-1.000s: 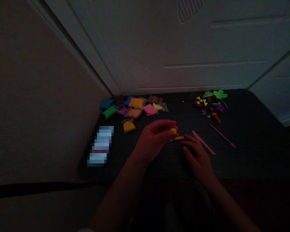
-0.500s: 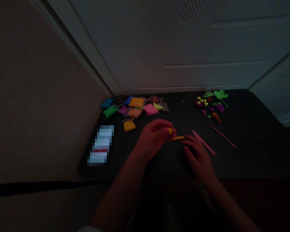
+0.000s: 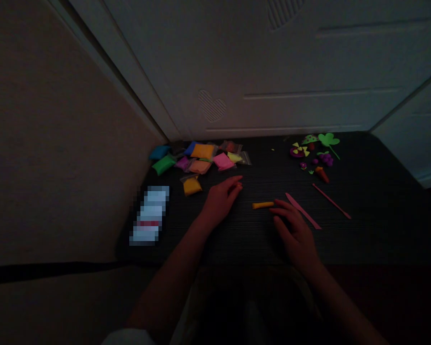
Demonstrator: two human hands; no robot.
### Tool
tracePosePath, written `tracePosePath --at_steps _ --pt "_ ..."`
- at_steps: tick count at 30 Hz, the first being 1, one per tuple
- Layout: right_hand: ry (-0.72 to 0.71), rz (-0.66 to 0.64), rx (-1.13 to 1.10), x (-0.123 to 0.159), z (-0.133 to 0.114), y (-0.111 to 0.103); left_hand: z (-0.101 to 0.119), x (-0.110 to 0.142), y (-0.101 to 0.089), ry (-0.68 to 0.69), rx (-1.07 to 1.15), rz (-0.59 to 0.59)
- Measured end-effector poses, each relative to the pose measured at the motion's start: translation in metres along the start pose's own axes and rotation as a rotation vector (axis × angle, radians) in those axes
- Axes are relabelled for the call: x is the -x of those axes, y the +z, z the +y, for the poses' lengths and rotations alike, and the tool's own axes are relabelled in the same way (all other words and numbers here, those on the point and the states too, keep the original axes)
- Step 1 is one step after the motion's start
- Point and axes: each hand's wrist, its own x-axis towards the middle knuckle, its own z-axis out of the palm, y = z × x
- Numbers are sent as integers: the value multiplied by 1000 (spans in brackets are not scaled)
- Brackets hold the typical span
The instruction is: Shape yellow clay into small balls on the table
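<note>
My left hand (image 3: 221, 199) lies palm down on the dark table (image 3: 380, 230) with its fingers stretched toward the far right; the yellow clay ball it held is out of sight. A short orange clay roll (image 3: 263, 205) rests on the table between my hands. Just right of the roll, my right hand (image 3: 295, 231) lies flat with fingers apart, its fingertips close to the roll's end. The room is very dim.
Several coloured clay packets (image 3: 201, 160) lie at the back left, a yellow one (image 3: 192, 186) nearer. A pink plastic knife (image 3: 301, 211) and a thin pink stick (image 3: 332, 202) lie right of my right hand. Small clay figures (image 3: 314, 153) sit back right. A white door (image 3: 273, 72) stands behind.
My left hand, which pinched a yellow clay ball above the roll, has dropped flat to the table and shifted left; the ball no longer shows. My right hand stayed put.
</note>
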Motion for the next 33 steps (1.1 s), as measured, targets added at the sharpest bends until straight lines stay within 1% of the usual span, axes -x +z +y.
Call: tracePosePath --at_steps 3,7,12,16,27,33 --pt "-5 -3 -7 1 0 0 -7 -4 4 29 -30 19" --pt "7 -22 -7 1 0 0 -9 -12 5 95 -125 34" --pt "2 -13 -28 1 0 -1 -13 -20 12 164 -257 30" --pt "3 -13 -28 1 -1 -1 -18 -21 16 189 -314 20" --pt "6 -12 -16 1 -2 -1 -20 -18 13 234 -329 -5" --pt "6 -5 -12 0 1 0 -20 -17 12 246 -312 -6"
